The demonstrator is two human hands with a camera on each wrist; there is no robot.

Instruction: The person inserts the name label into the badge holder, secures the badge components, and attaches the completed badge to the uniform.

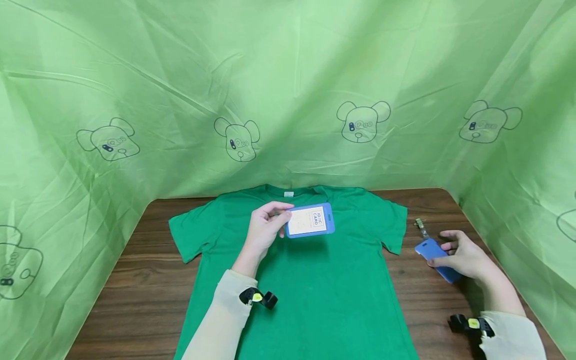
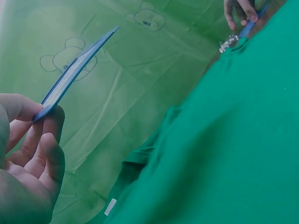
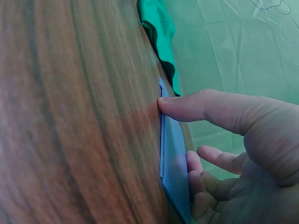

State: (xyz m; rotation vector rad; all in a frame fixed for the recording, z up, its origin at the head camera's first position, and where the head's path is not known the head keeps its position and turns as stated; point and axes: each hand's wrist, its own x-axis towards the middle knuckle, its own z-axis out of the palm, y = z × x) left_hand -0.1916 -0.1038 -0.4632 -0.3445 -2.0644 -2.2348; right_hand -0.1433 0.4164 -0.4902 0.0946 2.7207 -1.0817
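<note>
Blue card holder [image 1: 309, 220] raised over the green T-shirt [image 1: 315, 300], pinched at one end between the left hand's [image 1: 265, 225] thumb and fingers.
That end grip leaves most of its printed face clear; light, even pressure should keep it level without slipping. Right of the T-shirt, the right hand [image 1: 468, 257] grips a second blue holder [image 1: 429, 249] between thumb and curled fingers, a metal clip [image 1: 420, 227] at its far end; whether it touches the wooden table [image 1: 148, 290] I cannot tell. Gripping both long edges squarely should prevent twisting.
</note>
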